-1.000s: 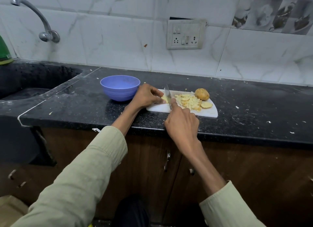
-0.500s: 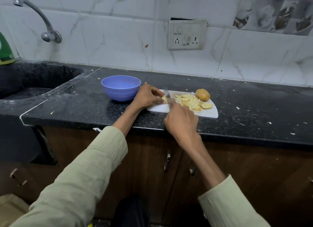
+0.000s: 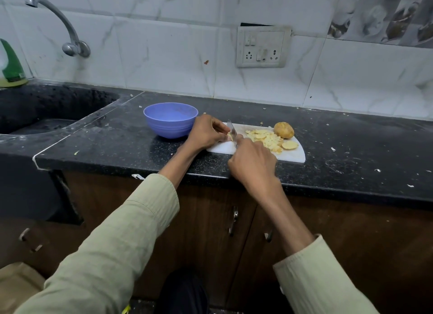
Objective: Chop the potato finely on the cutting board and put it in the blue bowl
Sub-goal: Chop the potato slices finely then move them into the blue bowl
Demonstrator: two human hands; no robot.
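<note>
While a small potato piece [image 3: 229, 135] sits on the white cutting board [image 3: 293, 155], the left hand [image 3: 206, 133] pinches it, fingers curled around it. Just right of that piece, the right hand [image 3: 253, 163] grips a knife [image 3: 232, 131], blade against it. Chopped potato [image 3: 264, 139] and an uncut chunk [image 3: 284, 130] lie farther right; the blue bowl [image 3: 169, 119] stands just left.

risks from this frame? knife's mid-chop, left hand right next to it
1. The left hand pinches a small potato piece right against the knife blade; a slip could nick a fingertip.
2. The cutting board lies near the counter edge; pressure from the right hand might shift it.
3. The blue bowl looks empty; transfer remains.
</note>
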